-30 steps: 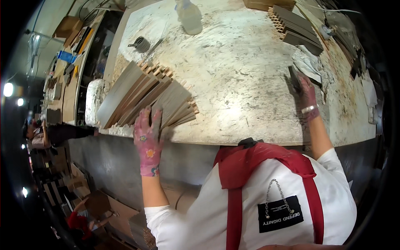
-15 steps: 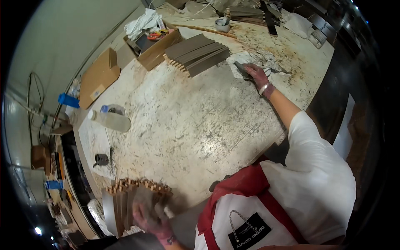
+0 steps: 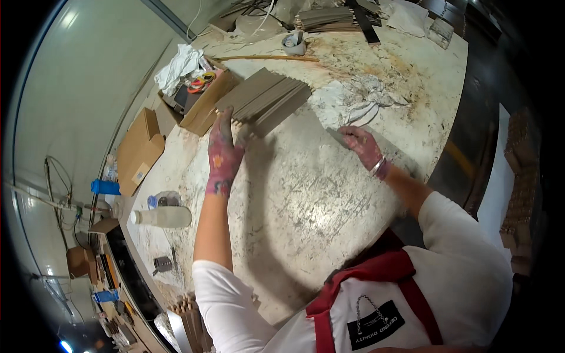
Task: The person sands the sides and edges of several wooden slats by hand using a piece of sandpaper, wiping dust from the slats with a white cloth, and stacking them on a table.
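Near edge: the stained, pale table [image 3: 306, 206] meets the red apron [image 3: 365, 276]; at its lower-left corner stands a bundle of pegged boards [image 3: 187, 320], partly cut off by the left sleeve.
Left side: a small dark tin [image 3: 162, 265] and, beyond it, a capped bottle [image 3: 168, 216] lying in the view just outside the left forearm.
Open room: a broad stretch of stained surface, crossed by the arm's shadow, runs from the near edge up to both hands.
Right hand [image 3: 366, 150]: gloved; its grip is closed on a grey block [image 3: 336, 137], well inside the table's right edge.
Left hand [image 3: 225, 159]: gloved; grip open, thumb spread from fingers, at the pegged end of the board stack; contact cannot be told.
Board stack [image 3: 262, 97]: grey, fanned, between an open carton [image 3: 203, 112] and a crumpled white cloth [image 3: 347, 101].
Far side: a thin stick [image 3: 265, 58], a grey cup [image 3: 293, 45] and more boards [image 3: 329, 20].
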### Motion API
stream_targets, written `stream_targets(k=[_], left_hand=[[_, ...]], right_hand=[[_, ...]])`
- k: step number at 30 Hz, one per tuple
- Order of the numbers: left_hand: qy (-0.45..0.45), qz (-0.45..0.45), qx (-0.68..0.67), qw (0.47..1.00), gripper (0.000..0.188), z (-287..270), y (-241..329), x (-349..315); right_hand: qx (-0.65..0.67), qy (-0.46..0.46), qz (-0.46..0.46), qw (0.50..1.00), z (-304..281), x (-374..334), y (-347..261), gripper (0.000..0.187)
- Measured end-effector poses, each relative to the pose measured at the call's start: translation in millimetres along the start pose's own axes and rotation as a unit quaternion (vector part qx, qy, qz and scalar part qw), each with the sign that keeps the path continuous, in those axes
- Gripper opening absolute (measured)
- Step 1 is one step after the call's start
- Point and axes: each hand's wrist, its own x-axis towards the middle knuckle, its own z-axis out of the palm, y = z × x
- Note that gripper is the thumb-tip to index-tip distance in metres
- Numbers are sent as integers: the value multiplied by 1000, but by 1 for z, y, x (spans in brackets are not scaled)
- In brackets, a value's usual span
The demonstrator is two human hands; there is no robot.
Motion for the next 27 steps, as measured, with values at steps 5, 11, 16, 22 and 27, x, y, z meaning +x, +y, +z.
stream_targets(k=[5, 11, 16, 22, 27], left_hand=[[10, -41, 6, 999, 72, 75, -43, 93], [-20, -42, 201, 978, 84, 136, -95, 142], [-134, -160, 156, 966, 64, 137, -53, 145], [-105, -162, 151, 969, 63, 121, -20, 109], [-109, -159, 145, 971, 60, 99, -4, 65]], right_hand=[[-19, -1, 30, 999, 1, -4, -7, 34], [-43, -1, -14, 999, 9, -2, -25, 28], [-131, -19, -81, 988, 2, -4, 1, 35], [-201, -216, 78, 952, 56, 41, -41, 54], [-186, -285, 152, 928, 90, 76, -59, 74]])
